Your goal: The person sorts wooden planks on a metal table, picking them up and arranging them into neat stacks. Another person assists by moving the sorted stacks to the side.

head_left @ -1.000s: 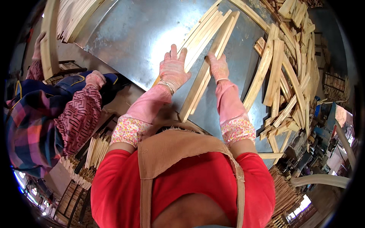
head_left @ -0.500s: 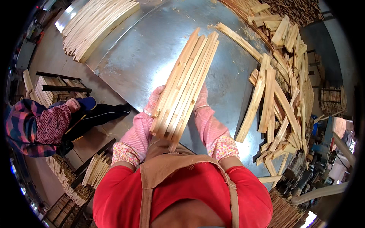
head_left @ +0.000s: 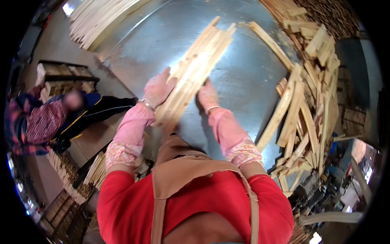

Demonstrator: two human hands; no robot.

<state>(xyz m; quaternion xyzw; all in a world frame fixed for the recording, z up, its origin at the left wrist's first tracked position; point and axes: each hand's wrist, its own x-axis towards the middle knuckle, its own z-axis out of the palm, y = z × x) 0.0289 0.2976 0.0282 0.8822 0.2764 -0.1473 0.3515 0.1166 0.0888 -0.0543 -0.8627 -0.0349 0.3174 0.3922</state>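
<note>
A bundle of several pale wood strips (head_left: 193, 77) lies lengthwise in front of me, low over the metal table, slightly blurred. My left hand (head_left: 159, 88), in a pinkish glove, presses on its left edge near the close end. On its right edge is my right hand (head_left: 208, 95), also gloved, with its fingertips partly hidden at the strips' side. The bundle is held between both hands. Its far ends are uneven, and one strip on the left sticks out farther.
The metal table (head_left: 138, 49) spreads beneath. Stacked strips (head_left: 101, 20) stand at its far left. A jumbled pile of loose wood pieces (head_left: 306, 110) covers the right side, with one long strip (head_left: 270, 44) reaching inward. At left, another person (head_left: 53, 118) is beside wood racks.
The bundle has moved away from my body and been lowered flatter toward the table. My left hand has shifted up along its edge, and both forearms are stretched farther forward.
</note>
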